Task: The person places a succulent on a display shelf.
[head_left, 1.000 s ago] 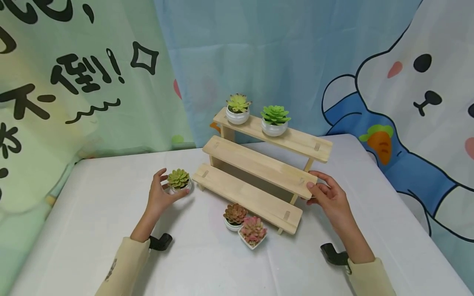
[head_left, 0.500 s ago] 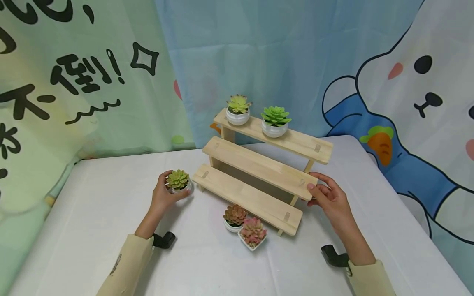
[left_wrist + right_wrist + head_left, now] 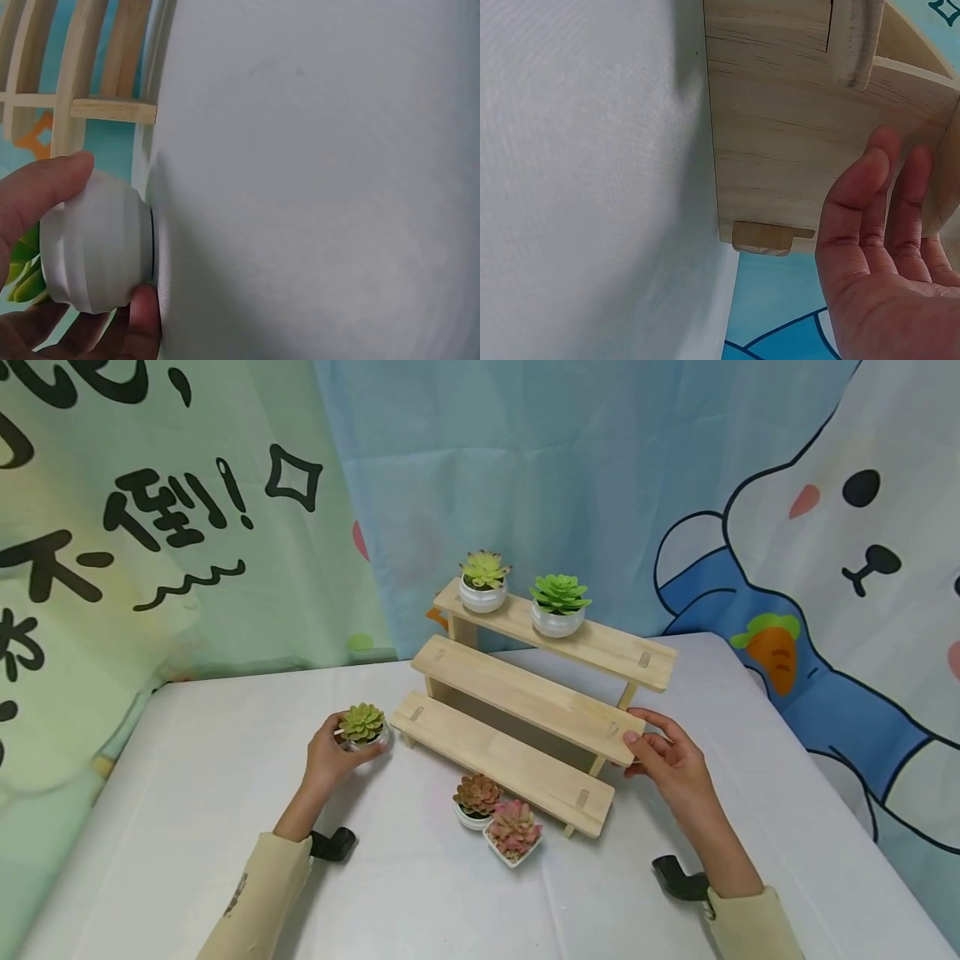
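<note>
My left hand [image 3: 327, 758] grips a small white pot [image 3: 97, 240] with a yellow-green succulent [image 3: 362, 722], left of a three-tier wooden plant stand [image 3: 502, 743]. In the left wrist view thumb and fingers lie on either side of the pot, its base at the white tabletop; whether it touches cannot be told. My right hand [image 3: 670, 760] holds the right end of the stand's middle shelf, thumb on top and fingers beneath. From the right wrist its curled fingers [image 3: 911, 195] show beside the wooden side panel [image 3: 780, 150].
On the top shelf stand a pale-green potted succulent [image 3: 483, 583] and a bright-green one [image 3: 558, 607]. A brown succulent [image 3: 477, 797] and a pink one in a square pot [image 3: 513, 832] sit before the bottom shelf. A printed curtain [image 3: 570, 460] hangs behind the table.
The left hand's fingers have closed in around the yellow-green succulent's pot, the arm shifting slightly right. The right hand stays on the middle shelf.
</note>
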### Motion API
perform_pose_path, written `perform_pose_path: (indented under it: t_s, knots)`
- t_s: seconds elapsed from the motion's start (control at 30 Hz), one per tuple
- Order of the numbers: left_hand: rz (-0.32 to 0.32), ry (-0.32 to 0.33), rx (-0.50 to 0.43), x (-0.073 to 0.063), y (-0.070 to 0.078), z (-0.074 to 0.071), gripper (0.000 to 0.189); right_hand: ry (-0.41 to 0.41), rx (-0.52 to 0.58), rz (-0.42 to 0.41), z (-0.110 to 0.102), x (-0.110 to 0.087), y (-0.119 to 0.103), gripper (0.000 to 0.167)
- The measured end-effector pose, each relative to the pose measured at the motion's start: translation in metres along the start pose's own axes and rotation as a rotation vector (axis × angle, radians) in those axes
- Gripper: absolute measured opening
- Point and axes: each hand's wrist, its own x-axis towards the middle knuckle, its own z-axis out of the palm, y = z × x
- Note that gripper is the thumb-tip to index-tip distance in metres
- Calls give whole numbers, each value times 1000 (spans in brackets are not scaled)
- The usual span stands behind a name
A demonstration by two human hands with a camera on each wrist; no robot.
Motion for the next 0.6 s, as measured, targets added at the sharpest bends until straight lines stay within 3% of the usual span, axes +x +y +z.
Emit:
perform_pose_path:
  t_s: [0.3, 0.6]
  knots:
    - [9, 26, -22, 0, 2, -3, 72, -8, 10, -2, 0, 0, 1, 31]
    - [90, 86, -9, -3, 19, -11, 71, -5, 5, 2, 0, 0, 1, 31]
